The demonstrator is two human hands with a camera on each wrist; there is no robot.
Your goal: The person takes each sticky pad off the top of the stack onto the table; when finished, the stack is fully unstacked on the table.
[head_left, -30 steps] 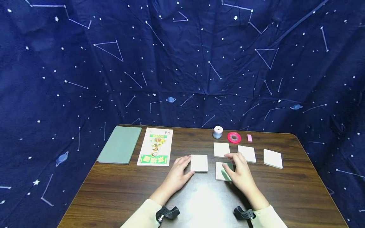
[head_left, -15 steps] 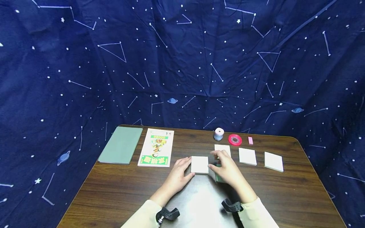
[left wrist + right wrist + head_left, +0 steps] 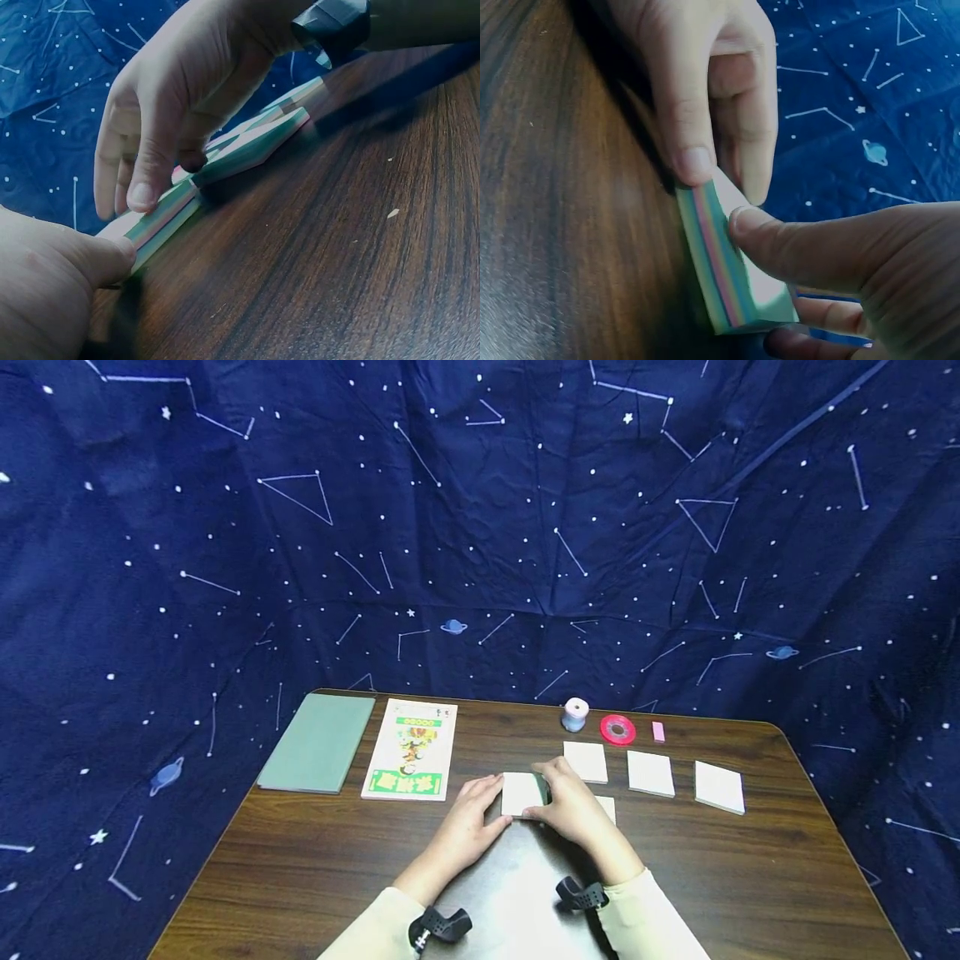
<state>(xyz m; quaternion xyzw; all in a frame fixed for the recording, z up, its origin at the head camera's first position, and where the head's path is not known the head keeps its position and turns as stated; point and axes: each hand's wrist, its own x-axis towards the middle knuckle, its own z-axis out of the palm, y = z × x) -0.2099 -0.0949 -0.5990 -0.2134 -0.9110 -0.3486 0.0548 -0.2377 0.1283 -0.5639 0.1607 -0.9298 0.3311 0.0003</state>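
Note:
A square white notepad (image 3: 520, 795) lies between my hands; its side shows yellow, teal and pink layers in the right wrist view. My left hand (image 3: 467, 822) holds it at the left edge, with the thumb at the near corner and fingers at the far one. From the other side, my right hand (image 3: 573, 810) grips its right edge, thumb near and fingers far. A second notepad (image 3: 607, 807) is partly hidden behind the right hand. More notepads sit beyond: one at the back (image 3: 585, 762) and two farther right, a middle notepad (image 3: 650, 773) and an outer notepad (image 3: 719, 787).
At the table's back stand a spool of pale thread (image 3: 575, 716), a red ring-shaped roll (image 3: 617, 729) and a small pink block (image 3: 657, 732). On the left lie a green book (image 3: 318, 743) and an illustrated booklet (image 3: 409, 749). A starry blue cloth (image 3: 480, 527) hangs behind.
My right hand has moved left from over the second notepad to the right edge of the one my left hand holds. The left hand stays in place.

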